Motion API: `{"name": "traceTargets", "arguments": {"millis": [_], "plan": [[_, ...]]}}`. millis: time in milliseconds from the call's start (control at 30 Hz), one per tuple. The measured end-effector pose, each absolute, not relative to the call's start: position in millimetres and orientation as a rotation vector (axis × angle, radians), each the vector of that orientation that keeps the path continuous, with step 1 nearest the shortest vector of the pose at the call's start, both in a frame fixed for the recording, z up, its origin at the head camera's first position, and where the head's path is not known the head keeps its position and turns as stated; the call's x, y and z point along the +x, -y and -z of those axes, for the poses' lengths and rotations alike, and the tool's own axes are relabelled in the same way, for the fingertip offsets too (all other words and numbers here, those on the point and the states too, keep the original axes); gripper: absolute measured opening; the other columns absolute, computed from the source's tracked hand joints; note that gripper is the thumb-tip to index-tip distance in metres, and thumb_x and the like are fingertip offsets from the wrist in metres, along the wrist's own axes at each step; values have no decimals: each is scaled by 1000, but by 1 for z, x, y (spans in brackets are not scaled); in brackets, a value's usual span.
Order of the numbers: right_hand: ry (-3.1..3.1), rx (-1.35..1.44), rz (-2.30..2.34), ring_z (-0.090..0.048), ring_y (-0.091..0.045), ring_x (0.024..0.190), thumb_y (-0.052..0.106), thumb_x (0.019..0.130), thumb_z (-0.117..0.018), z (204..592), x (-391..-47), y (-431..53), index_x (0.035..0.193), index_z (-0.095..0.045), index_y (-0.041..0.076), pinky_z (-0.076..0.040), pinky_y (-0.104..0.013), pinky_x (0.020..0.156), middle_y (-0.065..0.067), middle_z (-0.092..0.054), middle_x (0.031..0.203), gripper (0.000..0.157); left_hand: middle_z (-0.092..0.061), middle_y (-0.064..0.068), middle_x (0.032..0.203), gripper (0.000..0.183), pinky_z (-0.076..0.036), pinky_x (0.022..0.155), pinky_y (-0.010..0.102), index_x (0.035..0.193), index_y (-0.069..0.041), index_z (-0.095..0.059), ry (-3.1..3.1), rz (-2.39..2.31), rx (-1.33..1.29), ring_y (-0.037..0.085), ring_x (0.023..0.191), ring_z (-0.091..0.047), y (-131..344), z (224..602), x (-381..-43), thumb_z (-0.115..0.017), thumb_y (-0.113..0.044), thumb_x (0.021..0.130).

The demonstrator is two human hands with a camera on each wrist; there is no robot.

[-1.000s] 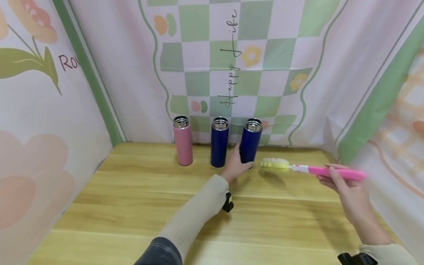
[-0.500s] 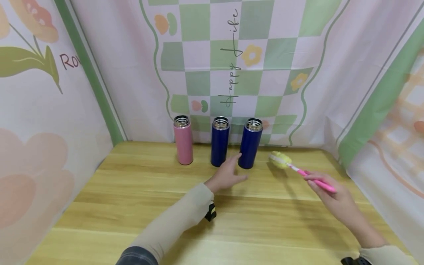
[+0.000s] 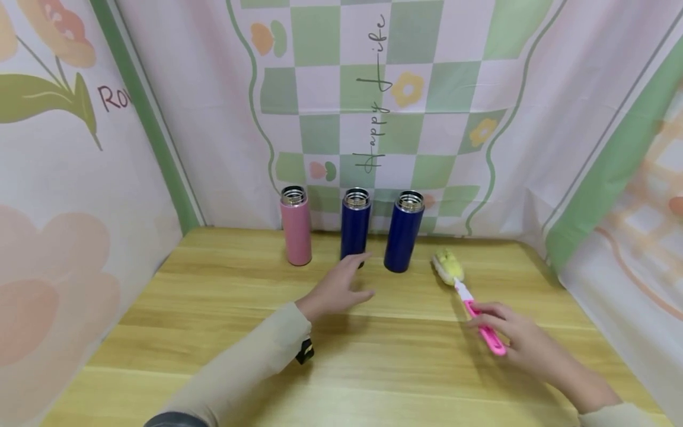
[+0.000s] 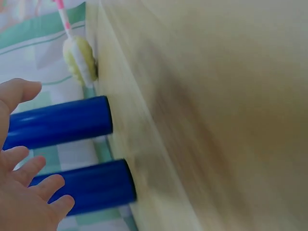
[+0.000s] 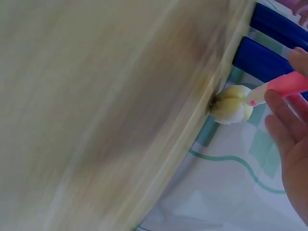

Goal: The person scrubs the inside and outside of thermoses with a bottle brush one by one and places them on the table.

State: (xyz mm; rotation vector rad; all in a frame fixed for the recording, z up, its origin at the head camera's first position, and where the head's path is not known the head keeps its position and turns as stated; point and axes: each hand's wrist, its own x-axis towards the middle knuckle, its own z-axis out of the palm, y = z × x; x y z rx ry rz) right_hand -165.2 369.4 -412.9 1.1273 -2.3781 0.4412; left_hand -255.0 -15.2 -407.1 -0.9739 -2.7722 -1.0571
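Three lidless vacuum bottles stand upright in a row near the table's back edge: a pink bottle (image 3: 296, 235), a middle blue bottle (image 3: 354, 232) and a right blue bottle (image 3: 403, 238). My left hand (image 3: 335, 289), fingers spread and holding nothing, is in front of the middle bottle and overlaps its base in the head view. At the right, my right hand (image 3: 525, 341) holds a bottle brush (image 3: 449, 268) by its pink handle, between thumb and fingers. Its yellow-and-white sponge head points toward the back, low at the tabletop, to the right of the bottles.
The wood-grain table (image 3: 384, 373) ends at a checkered fabric backdrop (image 3: 363, 89) close behind the bottles. Printed curtains (image 3: 603, 196) hang along both sides. A dark wrist device (image 3: 305, 351) shows at the left cuff.
My left hand has come away from the right blue bottle, moving left and nearer me. The right hand has drawn back and lowered the brush, turning its head from pointing left to pointing backward.
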Motion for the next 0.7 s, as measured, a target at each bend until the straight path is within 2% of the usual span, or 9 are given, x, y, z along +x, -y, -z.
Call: {"name": "traceTargets", "arguments": {"millis": [67,200,300,467,533,700], "plan": [[2405,1141,-408,-67,-30,98,4,70,-77,416,-162,-369,106,-75,22,-40,-13,97,-9,-65,123,41,-35,9,158,80,-32,114,42,157,-10,-30,2788,1047,-962,24,143,-34,26,409,-251,-71,-36,93],[2479,1146,-368,-68,-29,97,7,66,-84,418,-155,-367,102,-74,26,-57,-31,80,-7,-65,122,42,-35,10,158,81,-29,115,43,157,-8,-30,2795,1016,-934,26,144,-32,49,418,-245,-73,-33,93],[2519,1167,-356,-68,-31,97,4,64,-86,417,-152,-365,100,-72,29,-58,-42,75,-8,-64,122,46,-37,12,157,80,-28,115,44,155,-6,-33,2769,985,-921,27,143,-34,64,423,-242,-74,-33,92],[2529,1221,-328,-67,-33,99,-1,62,-84,419,-153,-365,100,-72,30,-58,-46,77,-11,-63,122,51,-39,13,155,80,-29,115,44,154,-6,-34,2740,970,-882,28,142,-36,81,423,-237,-76,-32,91],[2523,1232,-316,-67,-32,99,1,62,-84,421,-153,-366,101,-72,30,-57,-43,79,-11,-63,122,50,-38,12,156,81,-28,115,44,155,-7,-34,2745,979,-862,27,143,-35,86,422,-235,-76,-32,91],[2486,1255,-302,-68,-31,96,7,63,-87,427,-152,-369,102,-73,31,-46,-17,93,-10,-65,119,48,-37,13,157,82,-26,116,47,155,-6,-33,2756,948,-825,33,145,-31,94,421,-232,-76,-33,90]]}}
